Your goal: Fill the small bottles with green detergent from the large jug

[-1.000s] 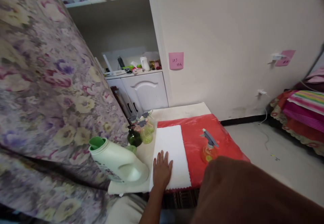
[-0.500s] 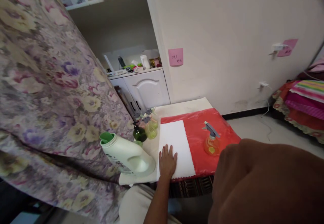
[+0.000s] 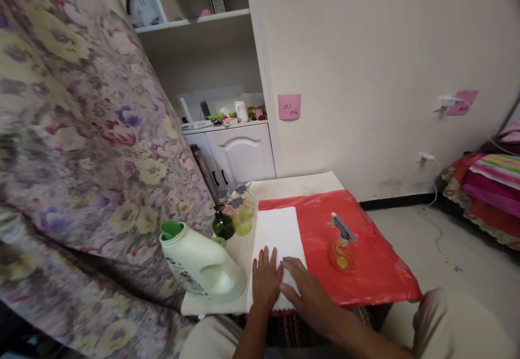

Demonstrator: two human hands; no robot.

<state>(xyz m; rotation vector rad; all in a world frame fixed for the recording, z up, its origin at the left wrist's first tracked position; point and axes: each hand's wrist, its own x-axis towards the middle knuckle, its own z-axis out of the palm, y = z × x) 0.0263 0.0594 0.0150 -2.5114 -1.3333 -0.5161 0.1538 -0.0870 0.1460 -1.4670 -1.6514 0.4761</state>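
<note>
The right hand (image 3: 309,291), a blur close to the camera a moment ago, has come down flat beside the left hand (image 3: 266,280). Both lie open, gripping nothing, on the near end of the white rectangular cloth (image 3: 280,237). So both palms now press it to the tabletop (image 3: 292,183), the orange spray bottle (image 3: 341,250) just right of them.

A home: floral curtain (image 3: 81,131), white cupboard (image 3: 239,153), bedding (image 3: 487,185).

Four spray bottles (image 3: 342,245), one jug (image 3: 201,264)

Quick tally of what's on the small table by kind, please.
Spray bottles: 4 (orange, dark green, two pale ones bunched behind it)
Jug: 1
White cloth: 1
Red sheet: 1
Total: 7
</note>
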